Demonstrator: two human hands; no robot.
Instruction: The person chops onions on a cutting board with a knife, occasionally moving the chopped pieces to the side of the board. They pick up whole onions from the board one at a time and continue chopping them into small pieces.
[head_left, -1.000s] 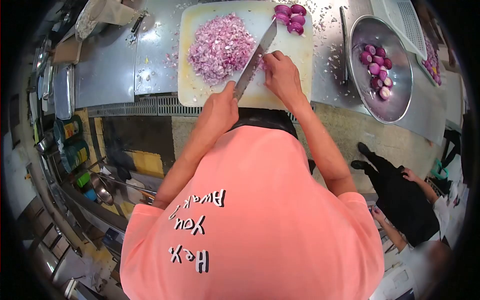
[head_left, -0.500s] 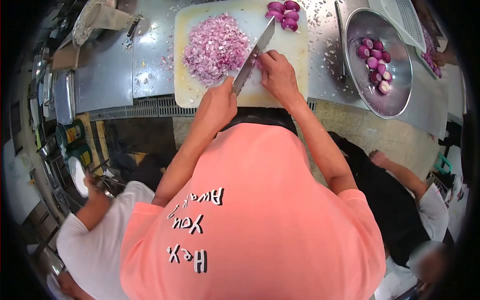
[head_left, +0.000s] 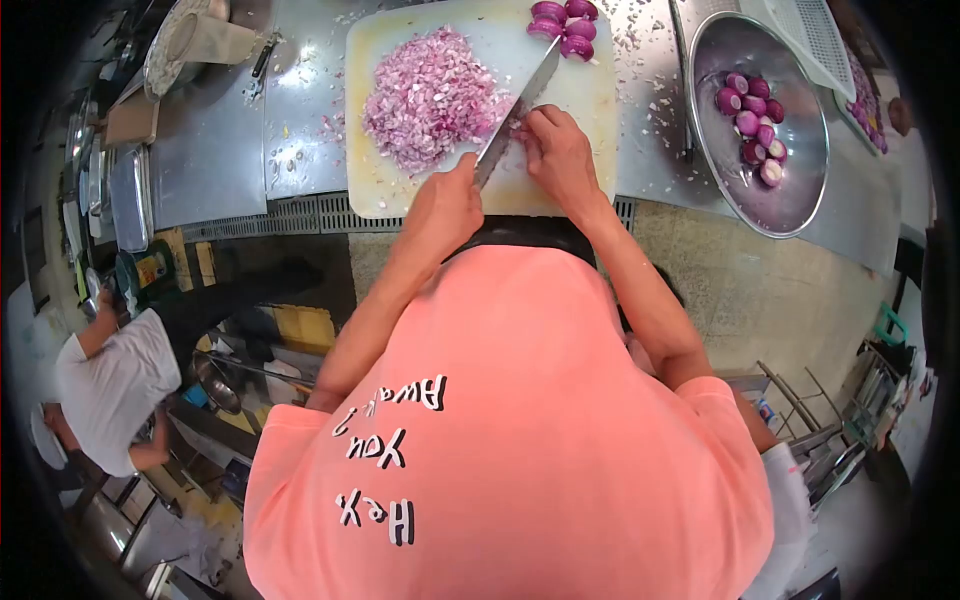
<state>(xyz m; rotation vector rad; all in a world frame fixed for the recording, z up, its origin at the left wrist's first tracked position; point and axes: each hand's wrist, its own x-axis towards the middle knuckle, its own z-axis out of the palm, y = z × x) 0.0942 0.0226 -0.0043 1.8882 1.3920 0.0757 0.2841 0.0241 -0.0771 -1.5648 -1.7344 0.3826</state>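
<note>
My left hand [head_left: 446, 205] is wrapped round the handle of a kitchen knife [head_left: 520, 105]. Its long blade slants up and to the right over the white cutting board [head_left: 365, 190], with the tip near several peeled red onion halves [head_left: 565, 25] at the board's far edge. Fingers of my right hand [head_left: 560, 150] are bent and pressed together close to the blade's right side, at a bit of red onion mostly hidden by them. A large heap of chopped red onion [head_left: 430, 100] lies left of the blade.
Right of the board, a metal bowl [head_left: 735, 195] holds several peeled red onions [head_left: 755, 115]. Onion scraps litter the steel counter [head_left: 205, 170]. A plastic measuring jug [head_left: 215, 40] is at far left. Another person in a white shirt [head_left: 120, 380] is behind on the left.
My left hand and the knife have shifted slightly right; my right hand stays close to the blade. The white-shirted person at left is farther off, and the person at lower right has mostly left view.
</note>
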